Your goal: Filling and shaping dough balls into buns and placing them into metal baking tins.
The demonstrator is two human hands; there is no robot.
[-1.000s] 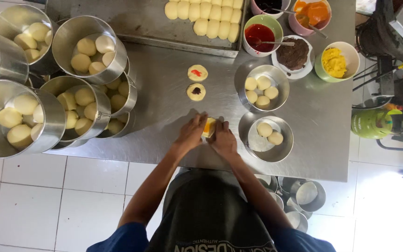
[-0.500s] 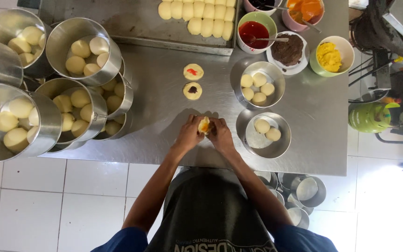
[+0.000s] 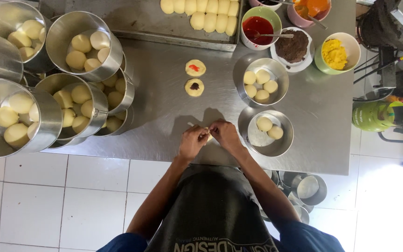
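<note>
My left hand (image 3: pixel 192 141) and my right hand (image 3: pixel 225 134) meet over the steel table (image 3: pixel 159 107), both pinching one small piece of pale dough (image 3: pixel 207 132) between the fingertips. The dough is mostly hidden by the fingers. Just beyond my hands lie two flattened dough discs: one with red filling (image 3: pixel 195 68), one with dark filling (image 3: pixel 194 87). To the right of my right hand a steel bowl (image 3: pixel 267 140) holds two dough balls, and a second steel bowl (image 3: pixel 278 70) behind it holds several.
A baking tray (image 3: pixel 131 23) at the back carries rows of shaped buns. Bowls of red jam (image 3: pixel 258 24), chocolate (image 3: pixel 293 45), yellow filling (image 3: pixel 335 54) and orange filling (image 3: pixel 314 6) stand back right. Tall steel pots (image 3: pixel 52 116) of dough balls crowd the left. A green gas cylinder (image 3: pixel 373 115) stands right.
The yellow filling seen in the dough earlier is now covered as my fingers have folded the dough shut around it. Both hands stay in the same spot.
</note>
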